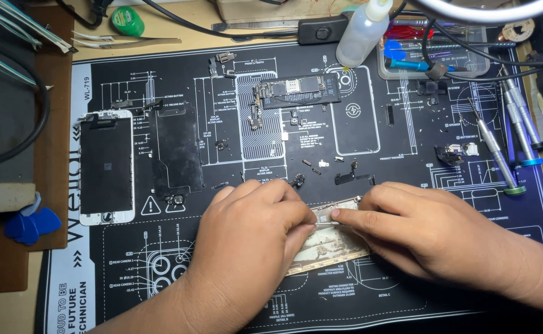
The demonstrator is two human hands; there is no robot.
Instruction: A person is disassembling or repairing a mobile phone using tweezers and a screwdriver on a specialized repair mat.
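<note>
- The left hand (253,238) and right hand (429,232) meet over a phone housing (333,247), both gripping it; the fingertips pinch at its upper edge.
- The housing lies on the black repair mat (407,124), long axis tilted, rising toward the right.
- Beyond the housing: a circuit board (296,91), small loose parts, a squeeze bottle (363,34).
- Left of it, a detached screen (106,166); far right, screwdrivers (500,151).

Both my hands on the phone shell (330,244) at mat (407,291) front: left hand (250,238) covers its left end, right hand (419,232) w/ finger pressed on top edge. Circuit board (296,91) up center, screen (106,167) + metal plate (177,151) at left, screwdrivers (500,154) right.
</note>
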